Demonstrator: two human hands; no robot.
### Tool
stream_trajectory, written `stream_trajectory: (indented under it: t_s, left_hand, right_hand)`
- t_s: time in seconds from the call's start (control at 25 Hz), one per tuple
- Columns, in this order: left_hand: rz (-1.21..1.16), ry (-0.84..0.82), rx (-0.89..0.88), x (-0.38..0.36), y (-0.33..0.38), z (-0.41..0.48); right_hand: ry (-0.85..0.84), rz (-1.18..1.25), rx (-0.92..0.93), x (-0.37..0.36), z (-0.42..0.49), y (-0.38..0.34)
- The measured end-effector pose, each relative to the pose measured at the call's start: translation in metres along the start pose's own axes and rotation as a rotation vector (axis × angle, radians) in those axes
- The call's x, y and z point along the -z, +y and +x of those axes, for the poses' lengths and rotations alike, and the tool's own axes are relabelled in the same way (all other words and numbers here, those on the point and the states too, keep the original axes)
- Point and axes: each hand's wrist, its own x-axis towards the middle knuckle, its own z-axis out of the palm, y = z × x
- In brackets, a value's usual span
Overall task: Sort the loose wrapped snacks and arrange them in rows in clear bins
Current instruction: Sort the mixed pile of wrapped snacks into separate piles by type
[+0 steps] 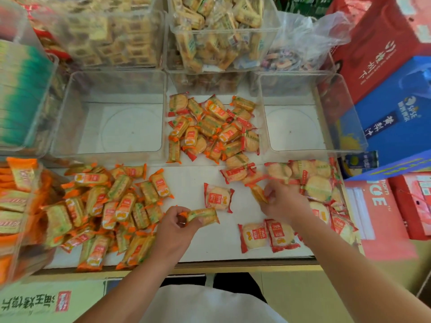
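Observation:
Loose wrapped snacks lie on a white table [193, 183]. My left hand [177, 226] grips an orange-ended snack [204, 216] near the front middle. My right hand [282, 201] pinches another orange-wrapped snack [257, 193]. An orange-wrapped pile [112, 210] lies at the left. A mixed heap [212, 127] sits between two clear bins. Red-wrapped round snacks [312, 180] gather at the right, one [218, 197] lies alone in the middle, and two [268, 236] lie at the front. The left clear bin [70, 117] and the right clear bin [338, 108] hold nothing.
Filled clear bins [221, 31] stand at the back. A bin of orange packs [16, 206] sits at the front left, stacked green packs [21, 94] at the far left. Red and blue cartons [396, 89] crowd the right side. The table's front edge [210, 264] runs just before me.

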Motion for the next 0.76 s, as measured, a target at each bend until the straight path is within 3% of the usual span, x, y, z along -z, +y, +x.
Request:
stream_trajectory:
  t_s: [0.2, 0.4, 0.64, 0.76]
  left_hand:
    - [-0.063, 0.054, 0.05, 0.027, 0.003, -0.008]
    - [-0.01, 0.112, 0.11, 0.076, -0.014, -0.016]
    - [0.095, 0.38, 0.018, 0.162, -0.016, 0.007]
    - [0.091, 0.397, -0.004, 0.19, -0.008, 0.032]
  right_hand:
    - [-0.007, 0.393, 0.016, -0.017, -0.039, -0.05]
    - [-0.118, 0.721, -0.007, -0.093, -0.04, -0.127]
    - [-0.223, 0.778, -0.031, -0.161, -0.03, -0.207]
    - [-0.248, 0.813, 0.0, -0.168, -0.025, -0.241]
